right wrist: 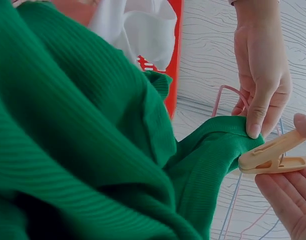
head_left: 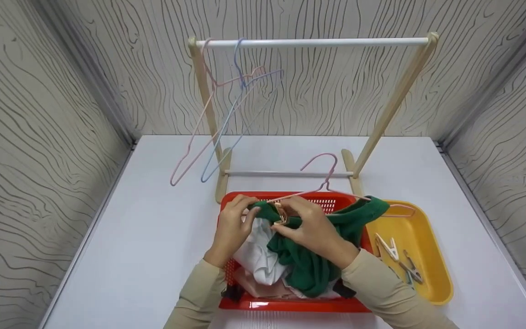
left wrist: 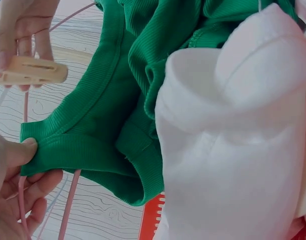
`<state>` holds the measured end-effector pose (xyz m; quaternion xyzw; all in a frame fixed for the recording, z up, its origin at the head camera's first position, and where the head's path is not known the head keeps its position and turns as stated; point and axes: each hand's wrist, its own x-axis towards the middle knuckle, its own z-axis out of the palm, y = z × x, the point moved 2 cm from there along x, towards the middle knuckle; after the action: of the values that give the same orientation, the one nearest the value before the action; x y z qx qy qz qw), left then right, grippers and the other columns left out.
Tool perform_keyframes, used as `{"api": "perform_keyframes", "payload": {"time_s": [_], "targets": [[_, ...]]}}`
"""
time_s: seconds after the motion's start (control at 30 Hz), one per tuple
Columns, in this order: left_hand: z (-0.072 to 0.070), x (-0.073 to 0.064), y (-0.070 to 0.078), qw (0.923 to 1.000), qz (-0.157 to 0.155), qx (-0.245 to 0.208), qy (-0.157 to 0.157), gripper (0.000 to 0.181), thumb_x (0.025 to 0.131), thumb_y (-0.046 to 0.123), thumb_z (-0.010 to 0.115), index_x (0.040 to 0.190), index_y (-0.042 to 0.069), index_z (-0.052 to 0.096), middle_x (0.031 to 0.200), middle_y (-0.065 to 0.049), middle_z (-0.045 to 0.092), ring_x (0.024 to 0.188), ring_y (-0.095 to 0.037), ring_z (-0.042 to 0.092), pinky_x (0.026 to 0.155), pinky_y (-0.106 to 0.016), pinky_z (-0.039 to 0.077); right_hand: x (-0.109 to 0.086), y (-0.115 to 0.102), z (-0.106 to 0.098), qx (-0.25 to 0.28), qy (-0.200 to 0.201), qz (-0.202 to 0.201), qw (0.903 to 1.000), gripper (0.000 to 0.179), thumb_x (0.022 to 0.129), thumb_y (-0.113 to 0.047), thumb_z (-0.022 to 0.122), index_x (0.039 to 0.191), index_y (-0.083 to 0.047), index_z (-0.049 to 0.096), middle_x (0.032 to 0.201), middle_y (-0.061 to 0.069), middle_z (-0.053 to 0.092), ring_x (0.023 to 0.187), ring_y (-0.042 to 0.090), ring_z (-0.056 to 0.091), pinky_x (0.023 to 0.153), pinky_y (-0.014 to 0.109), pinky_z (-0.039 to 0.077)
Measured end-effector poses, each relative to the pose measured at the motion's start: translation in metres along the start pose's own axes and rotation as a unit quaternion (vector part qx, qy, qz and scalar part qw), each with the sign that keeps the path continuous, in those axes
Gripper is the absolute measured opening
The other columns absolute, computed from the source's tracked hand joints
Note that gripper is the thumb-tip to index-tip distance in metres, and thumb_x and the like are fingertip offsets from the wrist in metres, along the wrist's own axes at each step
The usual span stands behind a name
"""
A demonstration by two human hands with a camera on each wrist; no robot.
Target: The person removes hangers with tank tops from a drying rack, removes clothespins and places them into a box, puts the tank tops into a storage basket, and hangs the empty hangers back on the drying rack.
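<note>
A green ribbed garment (head_left: 308, 269) hangs over a pink hanger (head_left: 331, 171) above the red basket. My left hand (head_left: 233, 226) pinches a strap of the garment together with the hanger's wire, thumb on top in the left wrist view. Between the thumb and fingers of my right hand (head_left: 315, 226) is a beige clothespin (right wrist: 270, 154), its tip close to the strap edge beside the left thumb. Whether its tip has the cloth between its prongs cannot be told. The far end of the hanger passes through the garment's other strap and sticks out to the right.
The red basket (head_left: 290, 305) holds white cloth (head_left: 263, 256) and other garments. A yellow tray (head_left: 443, 278) at its right contains several clothespins (head_left: 388, 246). Behind stands a rack with a white rod (head_left: 336, 42), carrying a pink hanger (head_left: 189, 148) and a blue hanger (head_left: 221, 132) at its left.
</note>
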<state>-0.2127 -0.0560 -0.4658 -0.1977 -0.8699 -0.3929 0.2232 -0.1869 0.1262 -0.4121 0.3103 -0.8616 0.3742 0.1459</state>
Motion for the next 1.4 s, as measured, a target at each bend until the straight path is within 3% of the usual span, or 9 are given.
{"api": "perform_keyframes", "payload": {"time_s": [0.23, 0.4, 0.73, 0.93, 1.07, 1.17, 1.4], "targets": [[-0.001, 0.001, -0.001, 0.9999, 0.000, -0.012, 0.006, 0.016, 0.090, 0.014, 0.066, 0.103, 0.006, 0.069, 0.096, -0.008, 0.068, 0.086, -0.019, 0.064, 0.073, -0.030, 0.059, -0.012, 0.010, -0.002, 0.008, 0.006, -0.002, 1.0000, 0.036, 0.077, -0.014, 0.080, 0.106, -0.001, 0.064, 0.094, 0.011, 0.069, 0.082, 0.017, 0.068, 0.075, 0.033, 0.060], [-0.002, 0.001, -0.002, 0.9997, 0.002, -0.024, 0.007, 0.015, 0.090, 0.013, 0.066, 0.102, 0.005, 0.069, 0.095, -0.008, 0.067, 0.085, -0.018, 0.064, 0.069, -0.028, 0.059, -0.024, 0.018, -0.004, 0.005, 0.008, 0.022, 0.9997, 0.035, 0.077, -0.015, 0.080, 0.105, -0.002, 0.065, 0.096, 0.011, 0.070, 0.084, 0.017, 0.069, 0.076, 0.033, 0.060], [-0.004, -0.001, -0.004, 0.9997, -0.004, -0.022, 0.010, 0.015, 0.090, 0.014, 0.066, 0.102, 0.006, 0.069, 0.092, -0.007, 0.067, 0.075, -0.013, 0.058, 0.062, -0.019, 0.052, -0.043, 0.034, -0.019, 0.022, 0.065, 0.056, 0.9961, 0.036, 0.073, -0.009, 0.082, 0.103, 0.002, 0.065, 0.094, 0.011, 0.071, 0.083, 0.021, 0.070, 0.073, 0.035, 0.059], [-0.004, -0.002, -0.005, 0.9995, 0.002, -0.029, 0.014, 0.015, 0.089, 0.013, 0.066, 0.102, 0.005, 0.069, 0.093, -0.007, 0.067, 0.075, -0.012, 0.057, 0.062, -0.019, 0.051, -0.053, 0.038, -0.033, 0.014, 0.085, 0.105, 0.9907, 0.036, 0.070, -0.007, 0.084, 0.101, -0.001, 0.067, 0.092, 0.007, 0.071, 0.081, 0.015, 0.070, 0.073, 0.023, 0.059], [-0.004, -0.002, -0.005, 0.9996, -0.004, -0.027, 0.010, 0.016, 0.089, 0.013, 0.066, 0.103, 0.005, 0.069, 0.094, -0.007, 0.067, 0.077, -0.013, 0.059, 0.064, -0.019, 0.053, -0.058, 0.042, -0.041, 0.007, 0.092, 0.113, 0.9893, 0.038, 0.067, -0.003, 0.084, 0.100, 0.000, 0.067, 0.091, 0.007, 0.072, 0.082, 0.011, 0.070, 0.075, 0.013, 0.055], [-0.004, -0.002, -0.005, 0.9996, -0.006, -0.025, 0.008, 0.016, 0.089, 0.014, 0.066, 0.103, 0.006, 0.069, 0.094, -0.008, 0.067, 0.078, -0.014, 0.060, 0.065, -0.020, 0.054, -0.062, 0.044, -0.046, -0.008, 0.106, 0.115, 0.9876, 0.040, 0.065, -0.001, 0.085, 0.101, 0.001, 0.066, 0.089, 0.006, 0.072, 0.081, 0.008, 0.069, 0.074, 0.012, 0.054], [-0.003, -0.001, -0.006, 0.9996, -0.007, -0.024, 0.008, 0.016, 0.089, 0.014, 0.066, 0.102, 0.005, 0.069, 0.094, -0.008, 0.067, 0.078, -0.014, 0.060, 0.065, -0.021, 0.055, -0.071, 0.047, -0.061, -0.013, 0.110, 0.168, 0.9796, 0.037, 0.069, -0.004, 0.084, 0.102, -0.002, 0.067, 0.090, 0.002, 0.071, 0.080, 0.002, 0.067, 0.072, 0.014, 0.056]]}}
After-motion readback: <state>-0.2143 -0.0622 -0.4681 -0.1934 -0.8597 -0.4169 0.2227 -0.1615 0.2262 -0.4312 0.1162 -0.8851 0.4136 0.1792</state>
